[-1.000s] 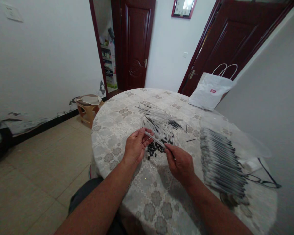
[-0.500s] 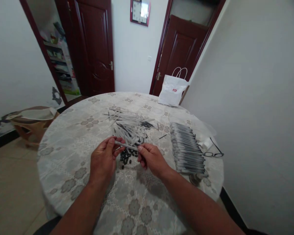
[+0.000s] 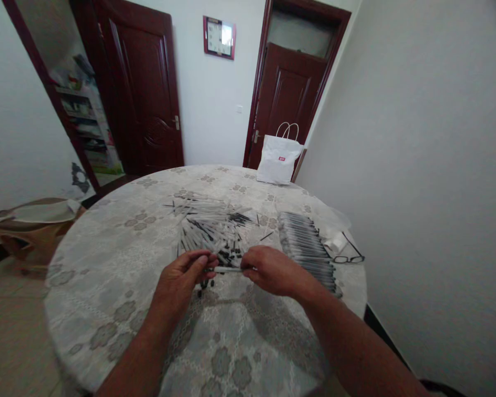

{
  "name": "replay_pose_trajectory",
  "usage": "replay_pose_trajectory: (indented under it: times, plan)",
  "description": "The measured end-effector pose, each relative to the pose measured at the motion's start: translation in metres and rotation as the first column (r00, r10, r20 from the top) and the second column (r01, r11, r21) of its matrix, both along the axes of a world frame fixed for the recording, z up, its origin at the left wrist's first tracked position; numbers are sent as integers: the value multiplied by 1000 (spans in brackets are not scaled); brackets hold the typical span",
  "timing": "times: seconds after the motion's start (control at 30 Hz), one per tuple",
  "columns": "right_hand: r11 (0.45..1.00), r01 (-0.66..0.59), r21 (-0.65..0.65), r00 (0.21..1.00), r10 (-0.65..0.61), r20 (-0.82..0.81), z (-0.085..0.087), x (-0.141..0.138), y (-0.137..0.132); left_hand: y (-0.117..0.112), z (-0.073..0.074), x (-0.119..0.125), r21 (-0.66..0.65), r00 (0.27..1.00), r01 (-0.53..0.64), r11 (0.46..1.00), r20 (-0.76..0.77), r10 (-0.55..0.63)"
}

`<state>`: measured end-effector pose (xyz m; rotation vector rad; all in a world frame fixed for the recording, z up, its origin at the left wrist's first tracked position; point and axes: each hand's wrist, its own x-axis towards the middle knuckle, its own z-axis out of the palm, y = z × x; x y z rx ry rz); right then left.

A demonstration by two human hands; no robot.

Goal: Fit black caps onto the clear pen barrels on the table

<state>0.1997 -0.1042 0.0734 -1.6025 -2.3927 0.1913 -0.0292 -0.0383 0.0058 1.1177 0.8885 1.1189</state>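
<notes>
Between both hands a pale pen barrel (image 3: 228, 269) lies level above the table. My left hand (image 3: 186, 275) pinches its left end between thumb and fingers. My right hand (image 3: 268, 270) is closed round its right end, and the fingers hide that tip. Just beyond the hands lies a loose pile of white pen barrels (image 3: 194, 234) mixed with thin dark sticks (image 3: 240, 218). Small black caps (image 3: 200, 293) are scattered below and behind the fingers. Right of my right hand, neat rows of pens (image 3: 303, 242) with dark ends lie side by side, partly hidden by my wrist.
A patterned cloth covers the round table (image 3: 119, 275). Eyeglasses (image 3: 347, 258) lie near its right edge beside a crumpled white wrapper (image 3: 334, 241). A white paper bag (image 3: 279, 160) stands at the back. To the left is a wooden stool (image 3: 33, 231).
My right hand has turned over, knuckles now upward, and the barrel has become more level. Both hands appear lower in the picture as the head view shifts.
</notes>
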Motion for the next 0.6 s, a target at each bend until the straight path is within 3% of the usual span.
replay_pose_trajectory:
  times: [0.13, 0.2, 0.27, 0.4, 0.6]
  plan:
    - [970, 243, 30, 945, -243, 217, 18, 62, 23, 5, 0, -6, -2, 997, -83, 997, -4, 83]
    - [880, 465, 102, 810, -469, 352, 21, 97, 43, 7, 0, -9, -7, 992, -122, 992, 8, 122]
    - [810, 569, 142, 723, -575, 384, 20, 130, 64, 8, -1, -10, -17, 990, -142, 990, 20, 142]
    - [721, 672, 167, 613, -669, 420, 6, 178, 96, 9, -1, -11, -25, 989, -146, 989, 8, 146]
    - [683, 715, 147, 563, -688, 458, -20, 206, 117, 11, -1, -14, -11, 986, -164, 986, -24, 163]
